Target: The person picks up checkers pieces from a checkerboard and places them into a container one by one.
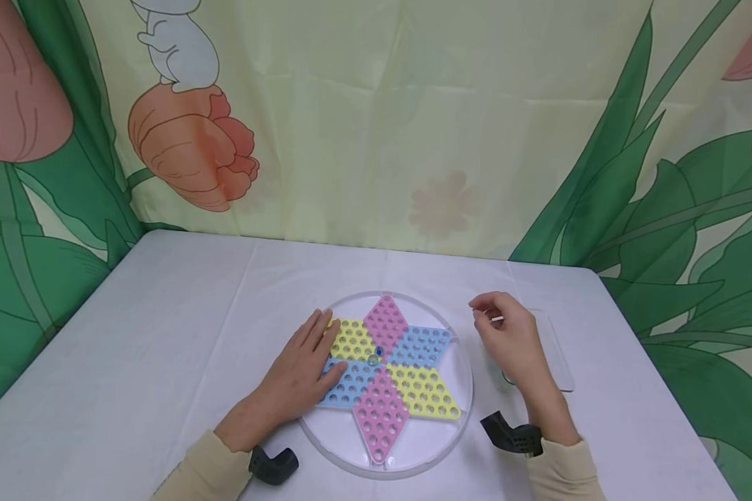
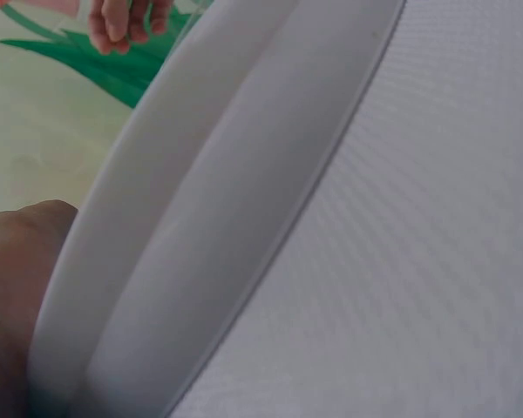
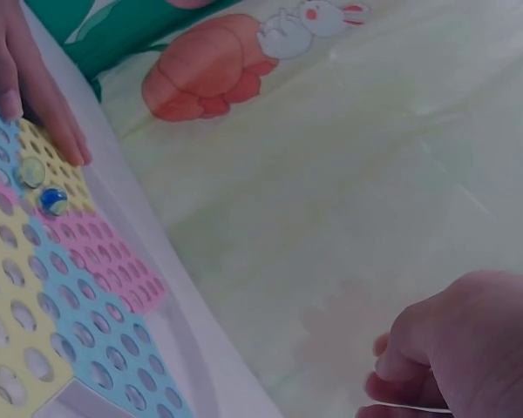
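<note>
A round white star-pattern marble board (Chinese checkers) (image 1: 426, 445) lies on the table, its points pink, yellow and blue with rows of holes. Near its centre sit a clear marble (image 1: 372, 360) and a blue marble (image 1: 379, 351), also visible in the right wrist view. My left hand (image 1: 301, 376) rests with extended fingers across the board's left side, over the yellow and blue points. To the right of the board, my right hand (image 1: 510, 337) is raised with loosely bent fingers, and no object shows between its fingertips.
A clear flat tray (image 1: 560, 362) lies under and beside the right hand, partly hidden by the forearm. A small rounded object (image 1: 507, 378) shows beside the right wrist. A white cloth (image 1: 131, 369) covers the table. Behind hangs a printed curtain (image 1: 351, 139).
</note>
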A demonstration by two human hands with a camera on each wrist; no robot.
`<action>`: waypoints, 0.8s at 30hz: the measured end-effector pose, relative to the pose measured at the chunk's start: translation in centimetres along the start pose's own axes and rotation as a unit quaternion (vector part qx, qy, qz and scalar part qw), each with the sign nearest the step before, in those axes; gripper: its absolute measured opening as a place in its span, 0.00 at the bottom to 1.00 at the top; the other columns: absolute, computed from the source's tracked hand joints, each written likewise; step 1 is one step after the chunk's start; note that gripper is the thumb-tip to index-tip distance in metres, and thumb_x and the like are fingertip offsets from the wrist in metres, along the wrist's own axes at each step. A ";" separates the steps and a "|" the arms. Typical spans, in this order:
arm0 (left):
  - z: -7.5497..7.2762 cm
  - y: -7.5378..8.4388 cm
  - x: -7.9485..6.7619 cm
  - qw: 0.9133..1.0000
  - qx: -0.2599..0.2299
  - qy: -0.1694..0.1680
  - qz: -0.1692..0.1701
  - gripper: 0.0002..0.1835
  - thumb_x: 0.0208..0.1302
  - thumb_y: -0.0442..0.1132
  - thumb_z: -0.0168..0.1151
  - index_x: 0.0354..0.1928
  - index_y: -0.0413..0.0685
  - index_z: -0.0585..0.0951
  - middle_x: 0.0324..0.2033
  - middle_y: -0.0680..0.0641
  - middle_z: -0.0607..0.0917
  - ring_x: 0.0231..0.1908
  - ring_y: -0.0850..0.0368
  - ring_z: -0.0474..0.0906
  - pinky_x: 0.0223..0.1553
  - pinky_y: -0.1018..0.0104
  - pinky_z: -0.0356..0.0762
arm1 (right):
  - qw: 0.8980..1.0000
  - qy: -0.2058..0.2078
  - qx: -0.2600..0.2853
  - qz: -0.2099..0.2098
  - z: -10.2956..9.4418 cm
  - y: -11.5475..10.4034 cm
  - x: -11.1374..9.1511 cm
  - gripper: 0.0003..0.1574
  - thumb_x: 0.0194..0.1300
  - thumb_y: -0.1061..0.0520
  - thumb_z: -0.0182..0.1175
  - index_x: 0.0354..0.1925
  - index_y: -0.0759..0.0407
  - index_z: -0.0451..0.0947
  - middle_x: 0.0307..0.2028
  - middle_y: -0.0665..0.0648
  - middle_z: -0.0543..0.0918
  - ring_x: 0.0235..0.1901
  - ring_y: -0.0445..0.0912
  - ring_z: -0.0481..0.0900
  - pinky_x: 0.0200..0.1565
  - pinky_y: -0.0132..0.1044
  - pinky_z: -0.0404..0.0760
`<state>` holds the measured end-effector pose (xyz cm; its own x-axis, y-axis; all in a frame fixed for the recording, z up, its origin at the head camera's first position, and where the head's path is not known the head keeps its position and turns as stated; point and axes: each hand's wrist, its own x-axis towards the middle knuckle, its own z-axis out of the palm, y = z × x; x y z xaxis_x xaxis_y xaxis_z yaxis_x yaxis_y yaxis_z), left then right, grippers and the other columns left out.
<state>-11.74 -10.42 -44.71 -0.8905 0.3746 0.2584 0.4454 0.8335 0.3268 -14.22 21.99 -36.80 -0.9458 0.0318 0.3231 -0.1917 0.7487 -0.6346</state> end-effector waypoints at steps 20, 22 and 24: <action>0.1 0.0 0.1 1.000 0.004 -0.005 -0.001 0.39 0.69 0.55 0.54 0.74 0.37 0.61 0.76 0.38 0.57 0.78 0.41 0.47 0.75 0.44 0.53 | 0.998 -0.033 0.034 -0.037 1.9 -1.2 -0.4 0.09 0.67 0.64 0.59 0.45 0.58 0.80 0.40 0.55 0.83 0.39 0.45 0.78 0.40 0.29 0.80; 0.1 -0.1 0.1 1.000 0.003 -0.006 -0.002 0.39 0.69 0.55 0.54 0.74 0.37 0.61 0.76 0.38 0.57 0.78 0.40 0.47 0.75 0.44 0.53 | 0.998 -0.040 0.040 -0.042 2.2 -1.4 -0.5 0.09 0.66 0.65 0.59 0.44 0.58 0.80 0.40 0.54 0.83 0.39 0.45 0.77 0.40 0.29 0.80; 0.1 -0.1 0.0 1.000 0.002 -0.007 -0.003 0.39 0.69 0.55 0.54 0.74 0.37 0.61 0.76 0.38 0.56 0.78 0.40 0.47 0.75 0.44 0.53 | 0.997 -0.044 0.046 -0.051 2.5 -1.5 -0.5 0.09 0.66 0.66 0.59 0.44 0.59 0.81 0.40 0.54 0.82 0.38 0.45 0.77 0.39 0.28 0.80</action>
<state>-11.81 -10.43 -44.78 -0.8940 0.3756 0.2442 0.4404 0.8372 0.3244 -14.08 19.22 -37.75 -0.9387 -0.1022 0.3294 -0.3073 0.6816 -0.6641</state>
